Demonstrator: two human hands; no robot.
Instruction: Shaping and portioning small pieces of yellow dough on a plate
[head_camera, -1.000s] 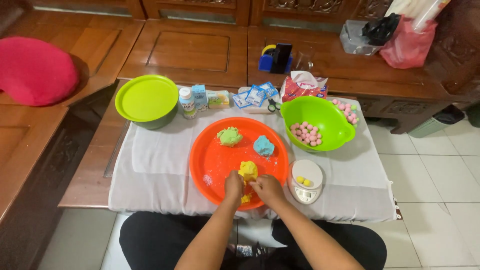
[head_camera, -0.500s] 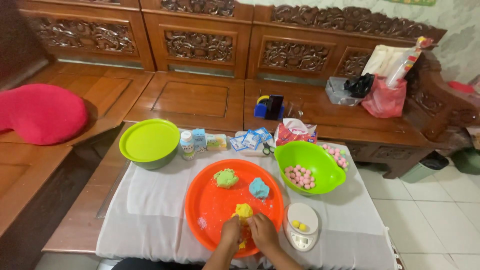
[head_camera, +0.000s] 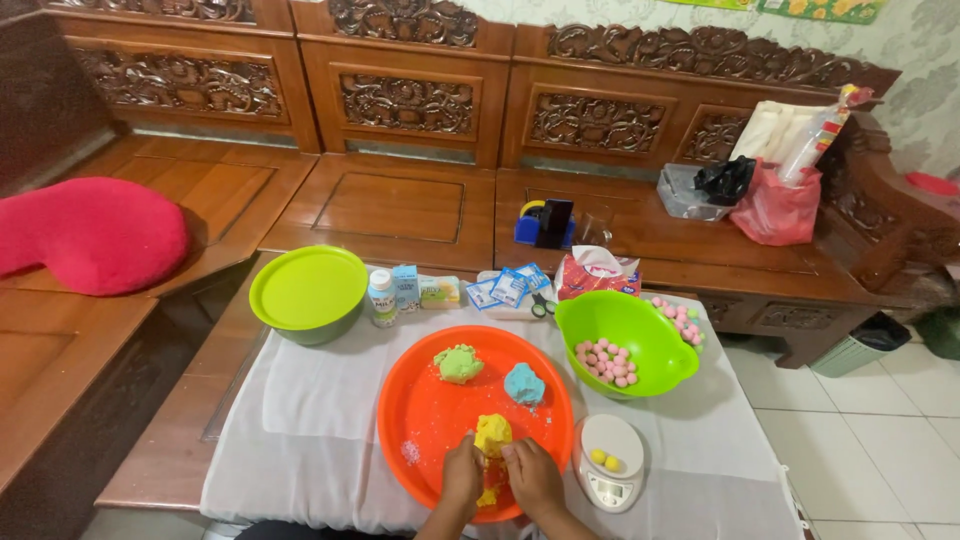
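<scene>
Camera has tilted up since a second ago; both hands stay on the yellow dough lump (head_camera: 491, 433) at the near edge of the orange tray (head_camera: 430, 420), left hand (head_camera: 462, 478) and right hand (head_camera: 532, 476) pinching it. Tray also holds green dough (head_camera: 459, 363) and blue dough (head_camera: 524, 384). Green bowl (head_camera: 640, 325) holds pink balls (head_camera: 603, 362); kitchen scale (head_camera: 610, 462) carries two yellow balls (head_camera: 604, 460); lidded green bowl (head_camera: 308, 292) is shut.

Your desk (head_camera: 170, 450) is wearing a white cloth (head_camera: 300, 440), which is carrying an orange tray (head_camera: 430, 420), two green bowls (head_camera: 308, 292) (head_camera: 640, 335), a small scale (head_camera: 610, 460) and packets (head_camera: 510, 288).
</scene>
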